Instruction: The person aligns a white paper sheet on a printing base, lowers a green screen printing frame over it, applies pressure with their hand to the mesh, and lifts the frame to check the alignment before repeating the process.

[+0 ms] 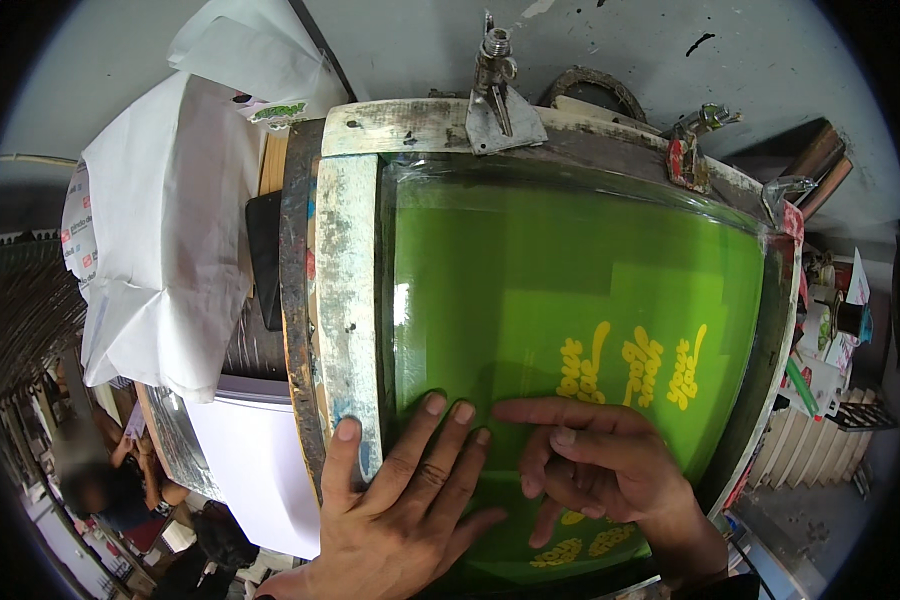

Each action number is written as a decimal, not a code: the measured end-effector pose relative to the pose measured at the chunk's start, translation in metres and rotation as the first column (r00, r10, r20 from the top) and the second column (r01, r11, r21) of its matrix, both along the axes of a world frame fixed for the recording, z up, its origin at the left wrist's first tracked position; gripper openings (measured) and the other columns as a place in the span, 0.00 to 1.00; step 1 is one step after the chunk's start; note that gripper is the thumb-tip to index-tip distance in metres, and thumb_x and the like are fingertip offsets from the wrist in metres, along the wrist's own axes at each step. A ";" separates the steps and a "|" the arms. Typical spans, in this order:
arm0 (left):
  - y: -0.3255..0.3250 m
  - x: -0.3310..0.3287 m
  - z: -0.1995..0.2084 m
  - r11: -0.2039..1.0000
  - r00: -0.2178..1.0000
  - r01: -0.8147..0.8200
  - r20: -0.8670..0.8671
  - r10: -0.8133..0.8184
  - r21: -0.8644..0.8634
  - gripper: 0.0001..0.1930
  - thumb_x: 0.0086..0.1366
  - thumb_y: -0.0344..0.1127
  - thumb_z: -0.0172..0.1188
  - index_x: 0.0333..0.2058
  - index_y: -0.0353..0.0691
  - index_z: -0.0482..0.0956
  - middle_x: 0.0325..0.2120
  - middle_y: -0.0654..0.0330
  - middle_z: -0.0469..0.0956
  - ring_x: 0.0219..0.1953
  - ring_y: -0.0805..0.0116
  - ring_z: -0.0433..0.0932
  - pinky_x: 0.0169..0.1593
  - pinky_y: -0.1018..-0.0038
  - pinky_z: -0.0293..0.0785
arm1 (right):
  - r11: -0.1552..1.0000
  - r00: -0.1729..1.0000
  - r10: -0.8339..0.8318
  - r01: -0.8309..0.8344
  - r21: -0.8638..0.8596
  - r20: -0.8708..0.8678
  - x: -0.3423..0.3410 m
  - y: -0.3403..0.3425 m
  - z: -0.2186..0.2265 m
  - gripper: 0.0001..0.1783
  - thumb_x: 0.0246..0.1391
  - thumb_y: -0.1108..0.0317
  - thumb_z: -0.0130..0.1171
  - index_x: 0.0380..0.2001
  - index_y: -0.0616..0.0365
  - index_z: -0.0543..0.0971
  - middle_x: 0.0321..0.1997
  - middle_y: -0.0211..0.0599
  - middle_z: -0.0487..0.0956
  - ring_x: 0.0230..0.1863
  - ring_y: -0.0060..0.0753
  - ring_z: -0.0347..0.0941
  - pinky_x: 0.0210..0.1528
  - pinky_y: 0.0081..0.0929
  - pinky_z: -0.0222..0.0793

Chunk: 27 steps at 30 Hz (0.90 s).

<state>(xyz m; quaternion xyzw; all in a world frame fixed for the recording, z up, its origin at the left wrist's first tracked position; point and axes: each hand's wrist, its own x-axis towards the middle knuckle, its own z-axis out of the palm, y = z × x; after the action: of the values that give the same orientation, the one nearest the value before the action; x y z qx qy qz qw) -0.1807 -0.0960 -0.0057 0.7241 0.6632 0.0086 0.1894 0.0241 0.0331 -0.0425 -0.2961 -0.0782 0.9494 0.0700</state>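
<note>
The green screen (500,270) lies straight in front of me in the head view, set in a stained, whitish wooden frame (348,280). Yellow lettering (642,365) shows on its right half, with more at the near side, partly behind my right hand (615,465). My left hand (400,525) is palm down at the near left corner, fingers fanned wide and holding nothing: the little finger is over the frame's left bar, the others over the green. Just beside it, my right hand is above the screen with the index finger stretched left and the other fingers loosely bent, nothing visible in them; whether they touch the green I can't tell. A metal clamp (495,95) sits on the frame's far bar, and a red clamp (685,160) is farther right. To my left are a crumpled white wrapping (160,240) and, nearer, white paper (255,460).
</note>
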 end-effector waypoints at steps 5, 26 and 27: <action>0.005 0.002 0.006 0.996 0.992 -0.085 0.098 0.081 0.035 0.31 0.56 0.54 0.72 0.55 0.44 0.84 0.67 0.63 0.74 0.74 0.64 0.62 0.76 0.39 0.37 | 1.000 1.000 0.000 0.000 0.002 -0.006 0.000 0.000 0.000 0.28 0.75 0.70 0.41 0.73 0.71 0.59 0.43 0.49 0.80 0.19 0.20 0.65 0.40 0.44 0.89; 0.005 0.002 0.007 0.996 0.992 -0.086 0.096 0.083 0.035 0.30 0.56 0.54 0.72 0.54 0.45 0.85 0.66 0.63 0.74 0.74 0.64 0.62 0.76 0.39 0.37 | 0.999 1.000 0.021 -0.021 0.024 0.004 0.000 0.001 0.000 0.27 0.76 0.69 0.39 0.73 0.71 0.59 0.43 0.49 0.80 0.19 0.21 0.66 0.40 0.45 0.89; 0.005 0.002 0.007 0.996 0.992 -0.086 0.094 0.082 0.035 0.30 0.56 0.54 0.72 0.54 0.45 0.85 0.66 0.63 0.74 0.74 0.64 0.62 0.76 0.39 0.37 | 1.000 1.000 0.021 -0.021 0.022 0.003 0.000 0.001 0.000 0.27 0.76 0.69 0.39 0.73 0.70 0.59 0.43 0.49 0.80 0.19 0.21 0.66 0.40 0.45 0.89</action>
<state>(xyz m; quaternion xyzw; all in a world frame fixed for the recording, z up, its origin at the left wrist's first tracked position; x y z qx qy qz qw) -0.1782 -0.0914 0.0011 0.6979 0.6833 0.0632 0.2052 0.0237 0.0336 -0.0427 -0.2957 -0.0918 0.9488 0.0632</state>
